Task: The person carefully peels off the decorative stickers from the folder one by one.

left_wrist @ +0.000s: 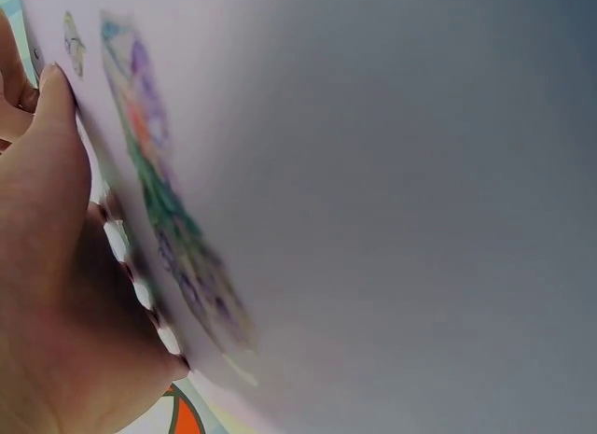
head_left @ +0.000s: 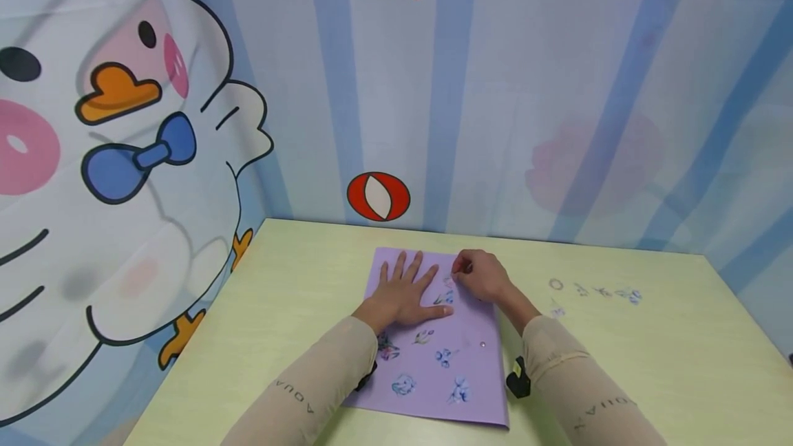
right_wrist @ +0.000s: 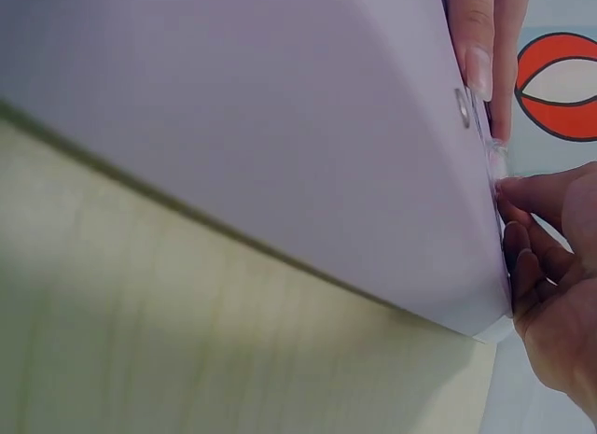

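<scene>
A purple folder (head_left: 467, 377) with flower stickers lies on the table. My left hand (head_left: 403, 292) is spread flat on its upper part, fingers pointing away; the left wrist view shows the thumb along the surface beside a bouquet sticker (left_wrist: 177, 210). Near the folder's upper right corner, my right hand (head_left: 485, 275) pinches a small clear sticker (right_wrist: 500, 161) between thumb and finger, right at the folder's surface. Just below the left fingers sits a blue flower sticker (head_left: 444, 297). Farther down are a round bluish sticker (head_left: 404, 384) and a blue flower sprig (head_left: 460, 389).
On the pale table (head_left: 619, 363), right of the folder, lie several loose stickers, among them a pink ring (head_left: 555, 284) and a blue flower cluster (head_left: 630, 295). A small round snap (head_left: 483, 345) sits near the folder's right edge. Behind the table hangs a printed curtain (head_left: 396, 88).
</scene>
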A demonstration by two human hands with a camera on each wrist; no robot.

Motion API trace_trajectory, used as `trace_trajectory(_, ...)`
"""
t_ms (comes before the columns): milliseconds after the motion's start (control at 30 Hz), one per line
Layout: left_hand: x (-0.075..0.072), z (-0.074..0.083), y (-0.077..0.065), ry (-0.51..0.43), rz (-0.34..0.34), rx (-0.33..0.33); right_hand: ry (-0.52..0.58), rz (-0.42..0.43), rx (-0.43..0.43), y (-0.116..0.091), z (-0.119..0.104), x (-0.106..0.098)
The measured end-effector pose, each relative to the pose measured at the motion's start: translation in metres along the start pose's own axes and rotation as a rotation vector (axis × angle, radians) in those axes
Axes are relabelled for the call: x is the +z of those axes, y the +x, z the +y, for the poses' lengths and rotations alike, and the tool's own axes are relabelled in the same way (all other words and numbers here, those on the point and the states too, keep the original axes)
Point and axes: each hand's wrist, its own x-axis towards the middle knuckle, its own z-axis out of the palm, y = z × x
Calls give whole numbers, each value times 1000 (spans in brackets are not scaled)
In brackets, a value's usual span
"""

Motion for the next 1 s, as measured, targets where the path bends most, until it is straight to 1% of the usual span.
trace_trajectory(200, -3, 0, 1, -2, 7, 2, 15, 16, -9, -2, -2, -4)
trace_trajectory(267, -2, -1, 4, -22, -13, -1, 17, 15, -7, -3, -4, -5)
trace_trajectory(333, -2, -1, 4, -31, -16, 0, 22, 10, -3, -4, -4, -5)
trace_trajectory(433, -1, -2, 3, -41, -16, 4, 43, 5, -12, -8, -3, -5)
trace_trajectory(500, -2, -1, -2, -33, 6, 11, 61, 4, -23, -11, -2, -6)
trace_trajectory(600, 0, -1, -2, -32, 13, 16, 88, 12, -48, -16, -1, -10)
trace_trajectory(800, 3, -3, -1, -28, 23, 24, 117, 47, -94, -28, 1, -28)
trace_trajectory(1000, 1, -3, -1, -45, 5, 26, 106, 100, -139, -41, 9, -54)
